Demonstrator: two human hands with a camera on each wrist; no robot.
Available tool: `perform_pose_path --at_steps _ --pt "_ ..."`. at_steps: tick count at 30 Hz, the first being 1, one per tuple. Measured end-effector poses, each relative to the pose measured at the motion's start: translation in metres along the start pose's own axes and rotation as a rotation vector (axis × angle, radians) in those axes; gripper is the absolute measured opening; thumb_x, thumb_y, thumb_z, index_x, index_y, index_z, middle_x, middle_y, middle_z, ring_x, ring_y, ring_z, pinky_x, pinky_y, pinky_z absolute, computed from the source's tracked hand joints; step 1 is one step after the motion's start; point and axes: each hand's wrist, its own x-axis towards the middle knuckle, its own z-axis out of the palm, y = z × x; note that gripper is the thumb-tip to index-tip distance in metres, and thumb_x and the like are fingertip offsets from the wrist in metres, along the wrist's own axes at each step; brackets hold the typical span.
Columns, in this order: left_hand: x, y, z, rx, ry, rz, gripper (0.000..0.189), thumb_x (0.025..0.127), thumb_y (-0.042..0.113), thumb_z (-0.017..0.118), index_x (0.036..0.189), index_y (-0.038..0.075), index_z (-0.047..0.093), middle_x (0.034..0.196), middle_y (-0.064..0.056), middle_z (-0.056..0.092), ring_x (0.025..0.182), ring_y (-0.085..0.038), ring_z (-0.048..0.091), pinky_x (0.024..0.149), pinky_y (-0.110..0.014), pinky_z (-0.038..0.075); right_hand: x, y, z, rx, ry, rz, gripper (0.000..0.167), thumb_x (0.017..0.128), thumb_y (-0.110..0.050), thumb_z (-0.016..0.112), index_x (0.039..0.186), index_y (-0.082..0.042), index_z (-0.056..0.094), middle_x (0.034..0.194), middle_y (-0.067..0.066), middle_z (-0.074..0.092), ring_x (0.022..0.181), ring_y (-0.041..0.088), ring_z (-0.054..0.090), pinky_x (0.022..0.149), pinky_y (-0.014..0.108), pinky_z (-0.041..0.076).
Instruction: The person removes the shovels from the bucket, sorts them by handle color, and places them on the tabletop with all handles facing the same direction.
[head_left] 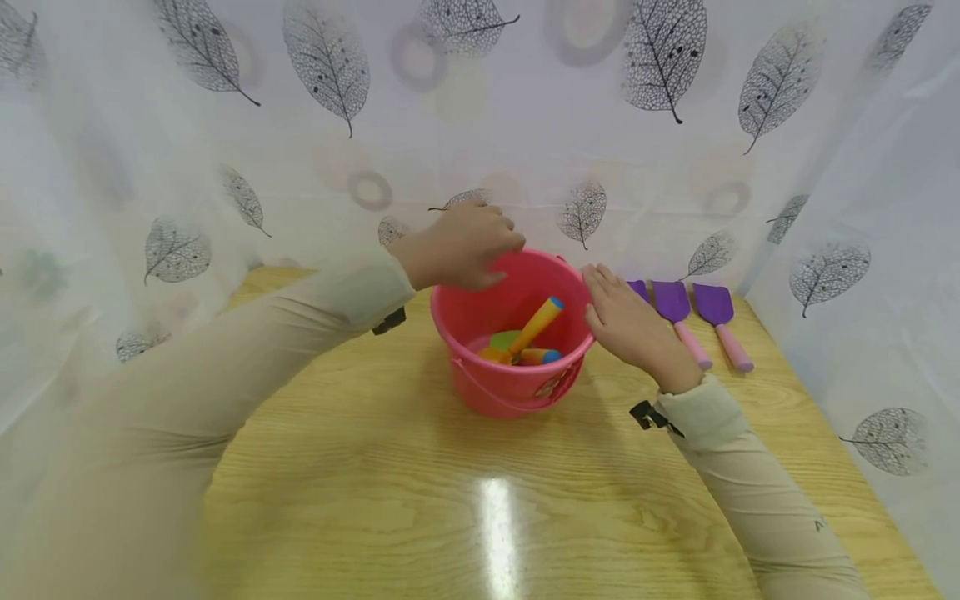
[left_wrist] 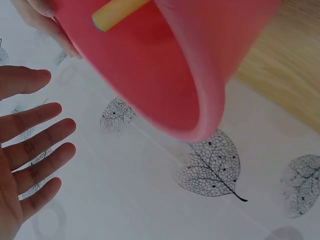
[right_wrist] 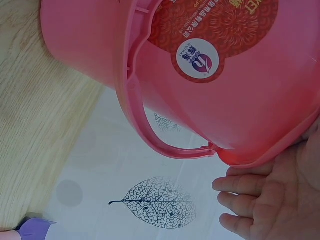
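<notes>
A pink bucket (head_left: 491,387) stands on the table with its handle hanging down its side. Inside lie tools with yellow-orange handles (head_left: 538,323) with blue ends, and something green (head_left: 505,339); their heads are partly hidden. My left hand (head_left: 467,243) hovers above the bucket's back left rim. Its fingers are apart and hold nothing, as the left hand (left_wrist: 25,145) in the left wrist view shows. At the right rim, my right hand (head_left: 630,321) rests against the bucket with extended fingers. The right wrist view shows that hand (right_wrist: 280,200) beside the rim, below a round label (right_wrist: 197,59).
To the right of the bucket lie purple toy shovels (head_left: 715,305) with pink handles, one partly hidden behind the right hand. A white curtain (head_left: 495,150) with leaf prints hangs around the wooden table (head_left: 360,483).
</notes>
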Motion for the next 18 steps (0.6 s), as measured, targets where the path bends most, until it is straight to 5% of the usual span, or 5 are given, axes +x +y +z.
perform_pose_path --at_steps 18 --pt "0.045 0.015 0.002 -0.088 -0.097 0.014 0.039 0.085 0.034 0.063 0.118 0.014 0.064 0.113 -0.002 0.068 0.102 -0.019 0.061 0.097 -0.038 0.046 -0.001 0.000 0.000 0.001 0.016 -0.007 0.057 0.098 -0.018 0.030 0.146 0.010 0.016 0.153 0.027 0.018 0.144 0.040 0.010 0.118 0.052 0.011"
